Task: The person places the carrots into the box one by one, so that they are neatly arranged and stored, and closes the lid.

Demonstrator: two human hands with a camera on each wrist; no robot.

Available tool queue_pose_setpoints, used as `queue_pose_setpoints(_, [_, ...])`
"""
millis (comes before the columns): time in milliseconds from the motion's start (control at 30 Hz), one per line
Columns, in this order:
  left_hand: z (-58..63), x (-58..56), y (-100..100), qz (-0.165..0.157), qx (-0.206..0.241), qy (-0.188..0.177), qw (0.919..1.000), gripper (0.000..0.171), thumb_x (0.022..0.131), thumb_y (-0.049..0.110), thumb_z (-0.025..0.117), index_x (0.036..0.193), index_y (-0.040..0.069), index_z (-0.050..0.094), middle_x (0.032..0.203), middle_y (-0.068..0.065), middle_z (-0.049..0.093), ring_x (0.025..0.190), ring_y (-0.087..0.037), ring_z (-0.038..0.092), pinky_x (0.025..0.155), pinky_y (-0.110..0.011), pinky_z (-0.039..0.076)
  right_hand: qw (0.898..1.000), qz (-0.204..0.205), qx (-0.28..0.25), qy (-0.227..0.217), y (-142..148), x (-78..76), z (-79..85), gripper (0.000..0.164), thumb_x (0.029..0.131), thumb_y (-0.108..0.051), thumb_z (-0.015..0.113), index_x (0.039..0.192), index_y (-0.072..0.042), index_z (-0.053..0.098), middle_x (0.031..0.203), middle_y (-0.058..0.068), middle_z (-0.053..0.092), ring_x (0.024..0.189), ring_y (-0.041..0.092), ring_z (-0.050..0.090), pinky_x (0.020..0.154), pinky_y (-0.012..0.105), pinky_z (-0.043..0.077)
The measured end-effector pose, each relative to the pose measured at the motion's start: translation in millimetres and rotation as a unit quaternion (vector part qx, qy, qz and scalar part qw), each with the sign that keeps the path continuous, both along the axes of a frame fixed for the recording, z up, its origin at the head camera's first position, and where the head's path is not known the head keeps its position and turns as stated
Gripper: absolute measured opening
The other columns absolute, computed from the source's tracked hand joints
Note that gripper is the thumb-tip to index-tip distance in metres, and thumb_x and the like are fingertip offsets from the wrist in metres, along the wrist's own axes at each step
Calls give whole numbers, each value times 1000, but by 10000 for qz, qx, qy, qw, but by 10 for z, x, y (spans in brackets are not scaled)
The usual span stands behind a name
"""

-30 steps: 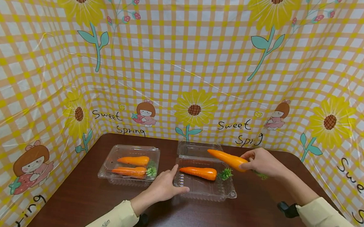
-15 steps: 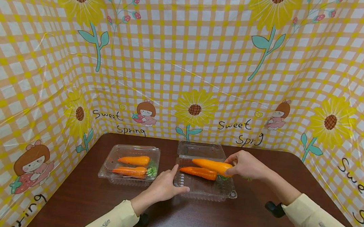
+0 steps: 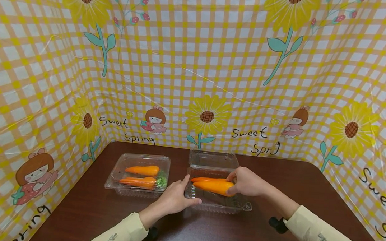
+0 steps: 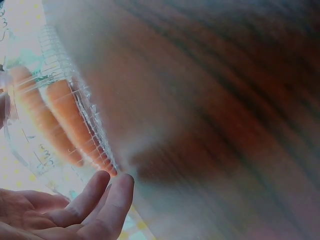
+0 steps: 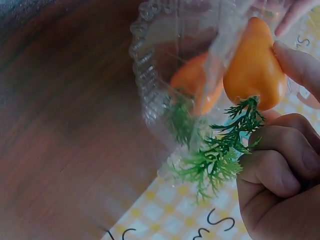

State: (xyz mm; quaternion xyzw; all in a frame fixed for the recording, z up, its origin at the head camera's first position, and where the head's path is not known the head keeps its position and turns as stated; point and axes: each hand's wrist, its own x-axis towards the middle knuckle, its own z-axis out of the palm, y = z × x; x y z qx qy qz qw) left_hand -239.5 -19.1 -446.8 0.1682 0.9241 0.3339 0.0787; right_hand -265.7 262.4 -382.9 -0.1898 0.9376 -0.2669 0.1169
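My right hand pinches a lighter orange carrot by its thick end, inside or just above the open clear plastic box. Behind it lies a redder carrot, partly covered by the held one. Green feathery leaves hang from the held carrot in the right wrist view. At the box's left side, my left hand rests with fingers extended and thumb along the front edge. The left wrist view shows its fingertips close to the box wall; contact there is unclear.
Left of my left hand stands a closed clear box with two carrots and green tops. The open box's lid lies back toward the patterned cloth wall. Both boxes stand on a dark brown table.
My right hand has brought the lighter carrot left and down, from beyond the open box's right side to beside the redder carrot. My left hand has stayed in place.
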Motion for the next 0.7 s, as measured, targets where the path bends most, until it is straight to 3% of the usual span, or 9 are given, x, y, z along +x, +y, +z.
queue_pose_setpoints(100, [4,3,1,13,-5,-4,10000,103,85,61,72,161,9,26,147,-19,53,137,-40,47,107,-58,42,10000,85,-41,-9,-36,-5,-42,45,78,-18,85,114,5,72,79,0,72,60,14,50,59,30,44])
queue_pose_setpoints(267, [5,0,6,16,-51,-7,10000,103,85,62,72,160,9,26,146,-20,53,136,-40,48,106,-58,43,10000,93,-27,-2,-83,-6,-115,43,77,-15,84,114,5,72,56,-1,58,47,10,32,49,25,34])
queue_pose_setpoints(367, [2,-8,11,16,-82,3,10000,103,85,62,71,161,9,26,144,-19,55,134,-39,49,105,-57,44,9999,-7,128,18,-116,6,-154,43,76,-14,85,113,3,74,53,-4,53,46,10,28,49,25,32])
queue_pose_setpoints(467, [6,-15,11,6,-105,11,9999,104,85,64,70,161,9,26,144,-20,54,134,-39,49,104,-57,45,9994,-146,322,24,-145,20,-176,42,75,-14,86,112,1,75,56,2,58,47,11,30,50,26,34])
queue_pose_setpoints(600, [9,-16,12,-9,-119,11,9999,106,84,67,69,161,9,25,147,-21,52,135,-39,49,104,-57,45,9972,-207,695,176,-173,34,-191,36,72,-15,88,105,-4,78,81,6,72,56,12,45,57,30,44])
queue_pose_setpoints(700, [0,-11,14,-1,-106,-7,9999,106,84,68,68,161,9,25,148,-21,51,136,-40,48,106,-57,44,9945,-56,989,348,-191,35,-225,17,73,-15,87,86,-12,78,79,-3,68,61,11,48,56,30,42])
